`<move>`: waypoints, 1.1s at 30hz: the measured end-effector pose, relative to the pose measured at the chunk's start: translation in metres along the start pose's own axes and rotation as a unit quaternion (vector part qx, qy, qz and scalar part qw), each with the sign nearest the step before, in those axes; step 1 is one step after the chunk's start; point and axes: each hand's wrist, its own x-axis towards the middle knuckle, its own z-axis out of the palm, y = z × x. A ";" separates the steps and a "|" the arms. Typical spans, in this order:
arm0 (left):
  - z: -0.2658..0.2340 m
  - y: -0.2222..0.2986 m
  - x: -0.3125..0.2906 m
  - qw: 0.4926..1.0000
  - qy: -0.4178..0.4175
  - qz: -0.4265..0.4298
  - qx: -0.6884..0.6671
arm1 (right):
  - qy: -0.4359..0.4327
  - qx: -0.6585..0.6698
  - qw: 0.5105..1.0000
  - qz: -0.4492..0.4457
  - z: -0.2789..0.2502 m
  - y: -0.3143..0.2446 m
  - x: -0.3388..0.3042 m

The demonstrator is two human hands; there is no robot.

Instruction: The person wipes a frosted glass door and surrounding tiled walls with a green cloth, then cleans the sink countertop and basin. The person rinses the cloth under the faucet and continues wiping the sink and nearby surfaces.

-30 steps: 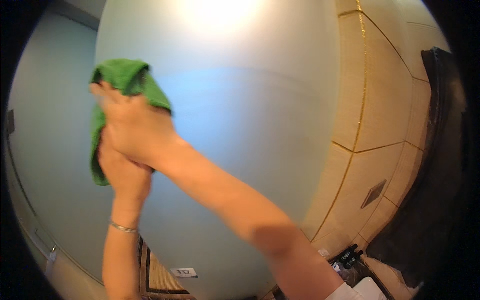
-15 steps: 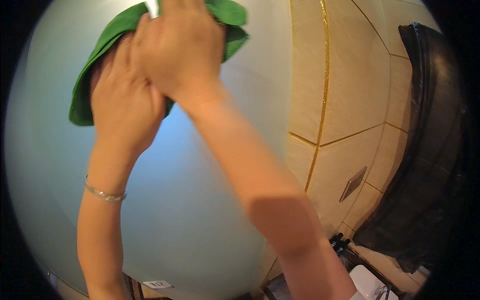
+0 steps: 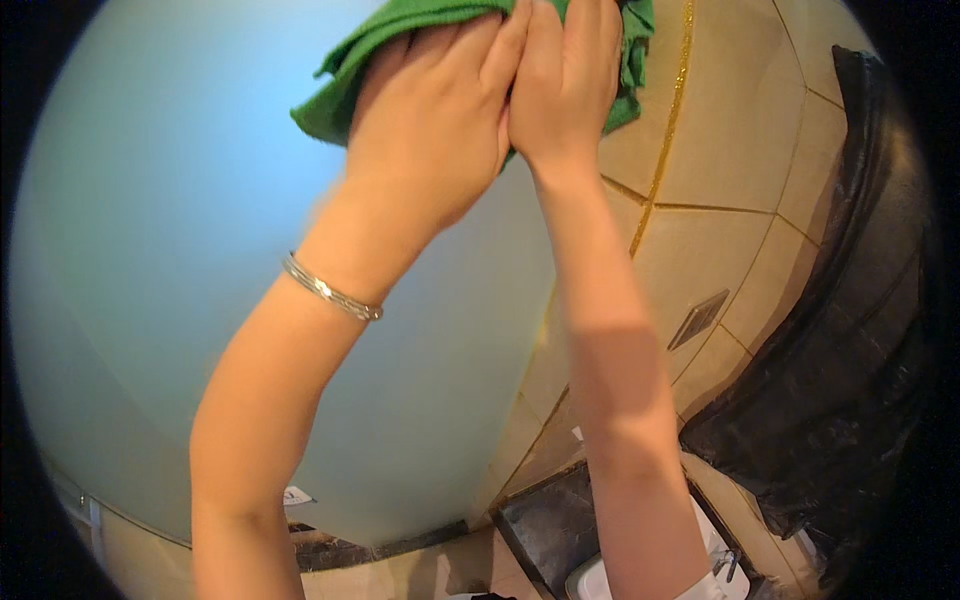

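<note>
A green cloth lies against a frosted glass panel at the top of the view. Its right end reaches over the panel's edge to the tiled wall. My left hand presses on it, the fingers partly covered by a fold. Close beside, my right hand bears on the same cloth, its fingertips cut off by the upper edge. The hands touch at the thumbs. A silvery bracelet circles my left wrist.
Beige tiles with gold joints line the wall at right, with a small rectangular plate on it. Black plastic sheeting hangs at far right. A dark counter with a white basin is below, partly behind my right forearm.
Both hands have slid the green cloth to the right across the glass, up to the tiled wall. My right hand lay partly over the left before; now they are side by side.
</note>
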 end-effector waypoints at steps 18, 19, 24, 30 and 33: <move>-0.138 0.081 -0.224 0.926 -0.321 -0.193 -0.056 | -0.206 -0.057 0.976 0.039 -0.089 -0.106 -0.280; -0.137 0.060 -0.186 0.947 -0.257 -0.193 -0.005 | -0.184 -0.082 0.977 0.067 -0.074 -0.107 -0.219; -0.140 -0.037 -0.086 0.977 0.012 -0.204 0.066 | -0.047 -0.080 0.996 -0.006 0.008 -0.113 -0.079; -0.131 -0.015 -0.138 0.953 -0.123 -0.221 0.168 | -0.089 -0.067 0.994 0.021 0.001 -0.135 -0.124; -0.136 0.018 -0.201 0.940 -0.190 -0.242 0.148 | -0.179 -0.078 0.979 0.052 -0.025 -0.147 -0.185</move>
